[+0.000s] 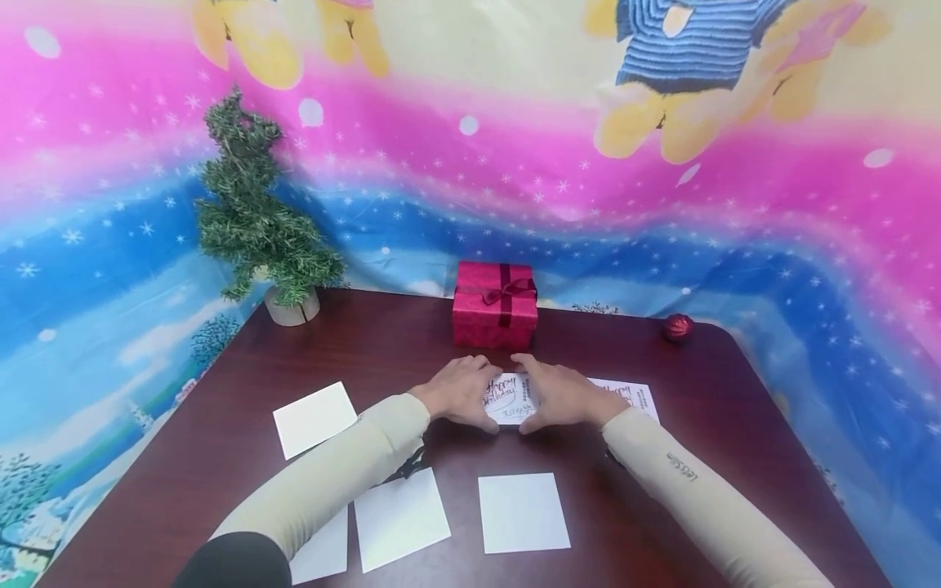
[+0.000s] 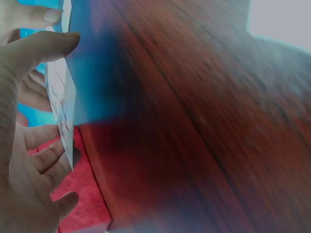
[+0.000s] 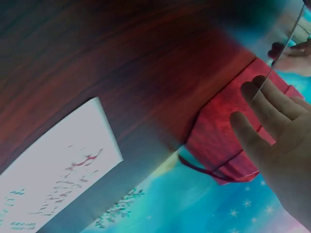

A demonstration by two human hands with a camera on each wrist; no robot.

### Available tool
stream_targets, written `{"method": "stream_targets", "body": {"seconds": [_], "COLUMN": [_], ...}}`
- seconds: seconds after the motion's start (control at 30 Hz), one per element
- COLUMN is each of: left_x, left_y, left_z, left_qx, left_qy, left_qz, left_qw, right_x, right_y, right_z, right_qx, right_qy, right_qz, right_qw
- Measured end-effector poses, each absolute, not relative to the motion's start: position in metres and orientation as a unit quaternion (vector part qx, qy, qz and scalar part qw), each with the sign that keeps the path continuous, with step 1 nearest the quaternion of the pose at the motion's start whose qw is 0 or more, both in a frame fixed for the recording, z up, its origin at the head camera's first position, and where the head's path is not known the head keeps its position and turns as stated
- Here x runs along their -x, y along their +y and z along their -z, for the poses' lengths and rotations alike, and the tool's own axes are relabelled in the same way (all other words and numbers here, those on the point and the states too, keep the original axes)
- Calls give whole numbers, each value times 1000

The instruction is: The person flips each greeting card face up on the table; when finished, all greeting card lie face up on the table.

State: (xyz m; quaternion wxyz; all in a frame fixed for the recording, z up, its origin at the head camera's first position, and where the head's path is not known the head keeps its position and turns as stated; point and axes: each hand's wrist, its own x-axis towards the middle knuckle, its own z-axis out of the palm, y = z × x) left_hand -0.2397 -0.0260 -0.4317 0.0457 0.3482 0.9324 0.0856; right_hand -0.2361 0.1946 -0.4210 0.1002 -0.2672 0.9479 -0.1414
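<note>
Head view: your left hand (image 1: pixel 457 394) and your right hand (image 1: pixel 564 396) flank the handwritten card (image 1: pixel 509 400) at the centre of the frame; each grips it between thumb and fingers. The red gift box (image 1: pixel 491 325) stands directly above them in the frame. A second written card (image 1: pixel 644 394) lies right of centre, partly hidden by your right arm (image 1: pixel 698 490). Blank white cards (image 1: pixel 524 513) lie at lower left and lower centre. An artificial tree (image 1: pixel 250 204) stands at upper left

Left wrist view: the handwritten card appears nearly edge-on at upper left, between both hands; the gift box shows at lower left

Right wrist view: the handwritten card appears as a thin line at upper right, touching your fingers; the second written card lies at lower left
</note>
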Motion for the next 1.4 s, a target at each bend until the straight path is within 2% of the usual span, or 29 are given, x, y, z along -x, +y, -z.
{"method": "stream_targets", "body": {"seconds": [0.2,0.4,1.4], "left_x": [246,250,257], "left_y": [-26,-23,-24], "left_z": [437,442,447], "left_qx": [-353,-339,-325], "left_qy": [925,932,936], "left_qz": [-122,-99,-102], "left_qw": [67,83,91], "right_x": [235,235,240], "right_y": [205,207,212], "right_z": [421,428,438], "right_qx": [250,251,228], "right_qy": [951,952,959], "right_qz": [133,133,112], "right_qw": [124,116,126]}}
